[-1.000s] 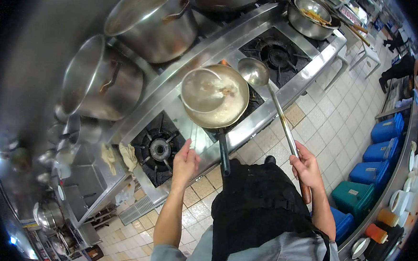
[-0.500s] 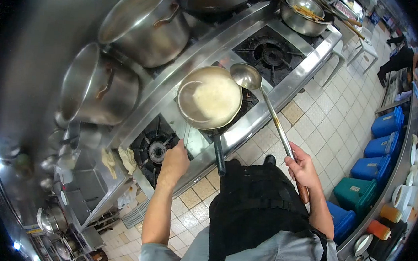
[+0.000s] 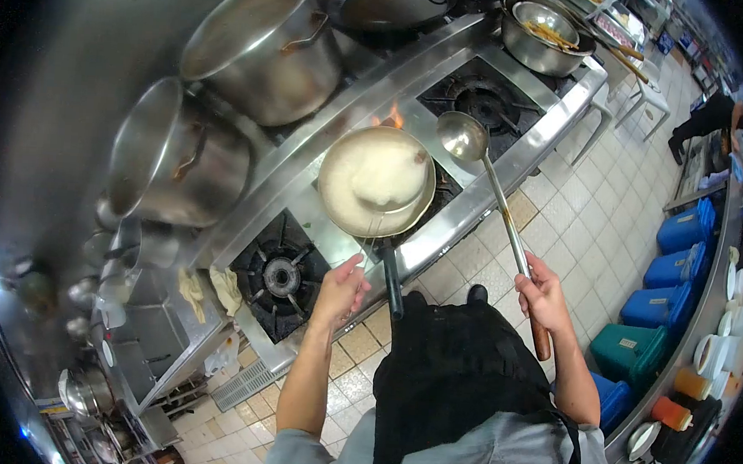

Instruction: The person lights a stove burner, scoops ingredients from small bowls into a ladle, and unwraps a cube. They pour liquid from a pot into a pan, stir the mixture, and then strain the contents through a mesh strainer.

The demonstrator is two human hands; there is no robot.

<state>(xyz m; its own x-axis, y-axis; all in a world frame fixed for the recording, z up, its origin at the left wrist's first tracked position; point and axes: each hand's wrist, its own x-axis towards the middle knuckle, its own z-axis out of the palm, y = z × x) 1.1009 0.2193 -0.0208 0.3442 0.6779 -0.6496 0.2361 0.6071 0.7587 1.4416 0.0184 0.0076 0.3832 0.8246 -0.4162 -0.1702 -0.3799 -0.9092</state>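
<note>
My left hand is closed around a thin metal utensil that reaches over the near rim of a frying pan. Its exact kind I cannot tell. Pale, creamy liquid fills much of the pan, with a small dark spot near its far right side. The pan's dark handle points toward me, just right of my left hand, ungripped. My right hand grips a long steel ladle near its brown handle end. The ladle's bowl hangs right of the pan, over the stove.
Flame shows behind the pan. Bare burners flank it on the stove. Two large steel pots stand at the back left. Stacked pans sit at the far right end. Blue bins line the right side, beyond the tiled floor.
My left hand has moved right, toward the pan handle, and the thin utensil now reaches into the pan. The ladle bowl has shifted right, away from the pan's rim. Flame now shows behind the pan.
</note>
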